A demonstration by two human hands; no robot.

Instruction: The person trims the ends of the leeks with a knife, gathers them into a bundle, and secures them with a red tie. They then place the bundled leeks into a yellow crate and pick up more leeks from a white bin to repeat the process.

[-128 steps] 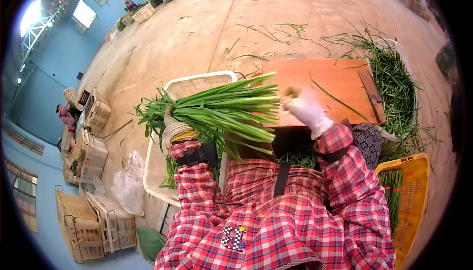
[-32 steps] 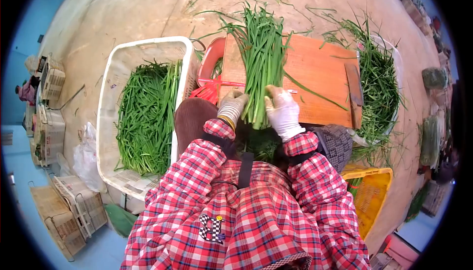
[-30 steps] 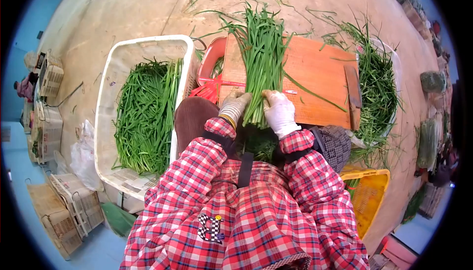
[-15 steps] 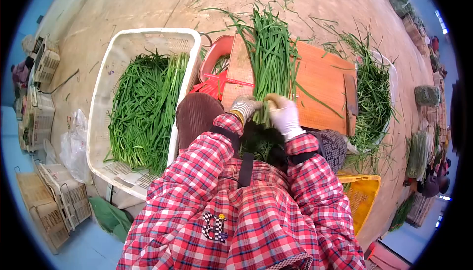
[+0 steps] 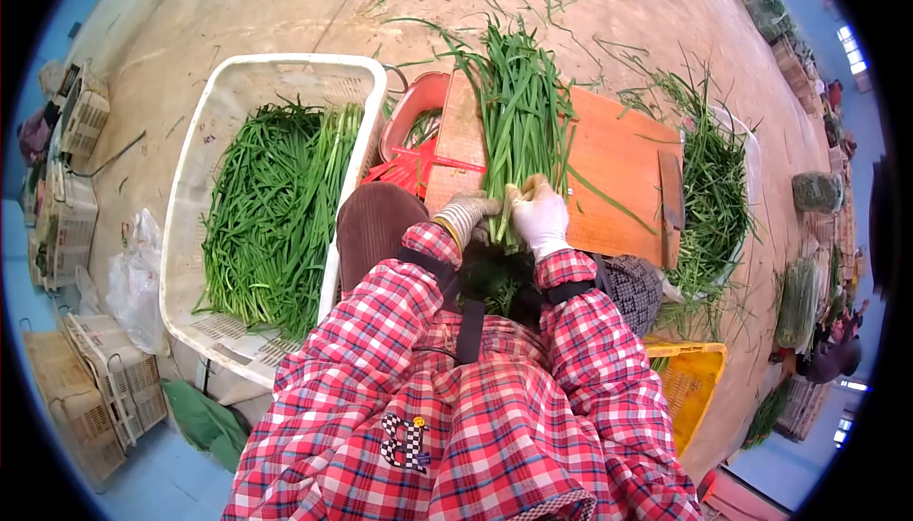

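A bunch of long green garlic chives lies across a wooden board, its pale stem ends towards me. My left hand, in a striped glove, is closed round the left side of the bunch near the stem ends. From the right, my right hand, in a white glove with a stained fingertip area, pinches stems near the same end. Its fingertips hide exactly which stems it grips. A knife with a dark blade rests at the board's right edge. Red strips lie left of the board.
At left stands a white crate filled with chives. A pink basin sits behind the red strips. Loose greens are heaped at right, above a yellow crate. Scattered leaves lie on the floor; a distant person is at far right.
My right hand has moved slightly left and down, and its blurred fingers now show clearly against the stems. My left hand stays at the bunch. The view has shifted slightly.
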